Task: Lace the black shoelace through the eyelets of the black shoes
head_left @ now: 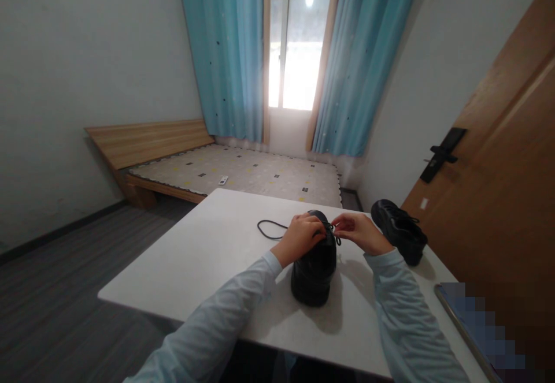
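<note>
A white bench (191, 267) fills the near half of the view, with a low wooden bed (243, 172) beyond it under blue curtains (229, 54) and a brown door (498, 198) along the right.

On the middle of the bench stands a black shoe (314, 273), heel toward the near edge and toe pointing far. A second black shoe (401, 230) lies well apart at the far right corner of the bench, untouched.

The left hand (299, 235) rests over the far top of the near shoe, its fingers curled down on the upper; what they pinch beneath is hidden. The right hand (359, 231) sits just right of it, fingers closed in a pinch on the black lace (333, 234) by the eyelets. A loose run of the same lace loops out across the bench to the far left of the shoe.

The lacing seems best served by the left hand keeping the shoe pressed flat so it does not rock, while the right draws the lace with short, even pulls, straight through each eyelet. The slack loop on the bench should stay free of the shoe's sole, or it may snag and twist.
</note>
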`<state>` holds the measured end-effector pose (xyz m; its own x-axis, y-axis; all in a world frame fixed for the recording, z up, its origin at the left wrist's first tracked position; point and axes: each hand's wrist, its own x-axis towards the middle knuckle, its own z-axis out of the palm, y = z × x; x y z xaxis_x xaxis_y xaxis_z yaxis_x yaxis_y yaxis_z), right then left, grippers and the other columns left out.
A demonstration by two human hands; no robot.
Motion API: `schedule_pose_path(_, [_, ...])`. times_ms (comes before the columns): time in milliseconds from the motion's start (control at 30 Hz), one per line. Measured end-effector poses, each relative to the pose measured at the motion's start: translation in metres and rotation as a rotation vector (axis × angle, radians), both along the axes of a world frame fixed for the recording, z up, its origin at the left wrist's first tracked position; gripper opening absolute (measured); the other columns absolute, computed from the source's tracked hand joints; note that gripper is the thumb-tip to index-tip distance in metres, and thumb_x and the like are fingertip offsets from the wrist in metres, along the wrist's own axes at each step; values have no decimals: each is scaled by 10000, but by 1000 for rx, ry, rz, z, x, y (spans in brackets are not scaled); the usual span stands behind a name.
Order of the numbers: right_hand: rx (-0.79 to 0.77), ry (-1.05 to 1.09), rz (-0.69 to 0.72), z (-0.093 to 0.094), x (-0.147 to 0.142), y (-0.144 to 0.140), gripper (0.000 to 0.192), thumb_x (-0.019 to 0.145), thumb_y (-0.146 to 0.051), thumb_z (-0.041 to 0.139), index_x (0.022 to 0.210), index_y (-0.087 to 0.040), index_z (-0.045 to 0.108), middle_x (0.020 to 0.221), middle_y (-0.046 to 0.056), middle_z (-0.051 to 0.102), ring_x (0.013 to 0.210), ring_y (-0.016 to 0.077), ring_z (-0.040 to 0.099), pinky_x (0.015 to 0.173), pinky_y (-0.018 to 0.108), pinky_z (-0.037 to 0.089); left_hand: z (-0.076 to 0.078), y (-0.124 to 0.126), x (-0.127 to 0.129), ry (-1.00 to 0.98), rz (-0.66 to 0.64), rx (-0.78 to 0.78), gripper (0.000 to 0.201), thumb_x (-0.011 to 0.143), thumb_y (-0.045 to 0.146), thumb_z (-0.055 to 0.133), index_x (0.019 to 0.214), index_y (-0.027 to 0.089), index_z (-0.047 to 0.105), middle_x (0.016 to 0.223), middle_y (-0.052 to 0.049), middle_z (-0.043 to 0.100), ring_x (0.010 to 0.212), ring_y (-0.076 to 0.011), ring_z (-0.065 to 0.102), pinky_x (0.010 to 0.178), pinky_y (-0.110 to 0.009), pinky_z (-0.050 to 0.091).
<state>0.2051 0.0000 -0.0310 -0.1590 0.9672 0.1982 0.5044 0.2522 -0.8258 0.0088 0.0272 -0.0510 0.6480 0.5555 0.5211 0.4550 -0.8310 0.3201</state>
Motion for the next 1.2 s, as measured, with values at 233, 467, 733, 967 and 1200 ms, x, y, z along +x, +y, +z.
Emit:
schedule_pose_path(233, [103,-168,-23,3,-4,0,218,738,-335,601,839,-165,693,743,58,677,662,166,605,594,276,499,-2,-1,-4,-131,1,-21,110,838,244,517,843,184,609,879,-41,632,845,-167,551,796,-304,423])
schedule_pose_path(467, [209,-195,-79,12,-10,-5,385,834,-471,448,834,-188,708,877,81,625,855,196,579,650,272,473,7,0,-12,-524,75,-250,149,867,283,449,821,169,532,821,-43,620,823,-165,583,782,-306,447])
schedule_pose_path(733, [211,-276,3,14,-21,-8,366,654,-451,692,939,-223,656,1021,74,601,968,231,550,779,355,463,15,13,-25,-929,-34,-604,195,869,360,441,830,170,460,841,-49,649,873,-162,619,838,-345,455])
schedule_pose_path(967, [253,-362,37,11,-22,-8,298,637,-384,723,850,-201,627,929,66,620,912,224,567,835,363,436,16,12,-26,-1106,-219,-818,229,862,405,457,853,191,377,839,-48,681,875,-162,646,874,-394,452])
schedule_pose_path(1200, [207,-366,40,10,-17,-8,433,653,-379,703,1032,-209,581,1031,78,611,951,229,560,833,374,440,17,12,-30,-1136,-315,-865,288,845,447,475,852,197,333,757,-29,676,788,-177,670,863,-431,463])
